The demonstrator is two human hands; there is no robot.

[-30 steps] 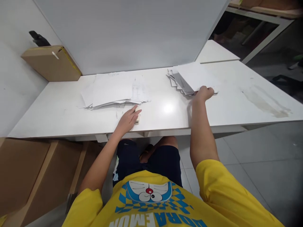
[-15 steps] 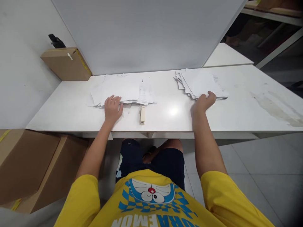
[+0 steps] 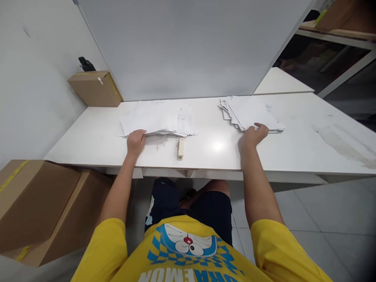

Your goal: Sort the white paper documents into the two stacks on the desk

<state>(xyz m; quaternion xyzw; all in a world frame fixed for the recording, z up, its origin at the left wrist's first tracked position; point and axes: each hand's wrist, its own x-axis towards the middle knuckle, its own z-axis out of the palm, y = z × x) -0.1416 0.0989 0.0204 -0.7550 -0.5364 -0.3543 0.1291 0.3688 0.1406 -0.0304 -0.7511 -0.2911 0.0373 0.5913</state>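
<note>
On the left of the desk lies a spread pile of white paper sheets [image 3: 158, 116], some with printing on them. My left hand [image 3: 136, 141] is closed on the front edge of this pile, and the edge bows up slightly beside it. To the right is a second, uneven paper stack [image 3: 249, 111] with a blank sheet on top. My right hand [image 3: 255, 135] pinches this stack's front edge, with part of its fingers hidden. A small cream stapler-like object [image 3: 181, 149] lies between the piles, nearer to me, touched by neither hand.
The white desk [image 3: 211, 156] has a brownish worn patch on its right side. A cardboard box [image 3: 95, 91] with a black object behind it stands at the back left. Larger cardboard boxes [image 3: 38, 207] sit beside the desk at the lower left. A grey panel [image 3: 190, 47] rises behind the desk.
My left hand has gone from resting with fingers spread on the left pile to closing on its front edge. My right hand stays at the right stack. The view has tilted up slightly.
</note>
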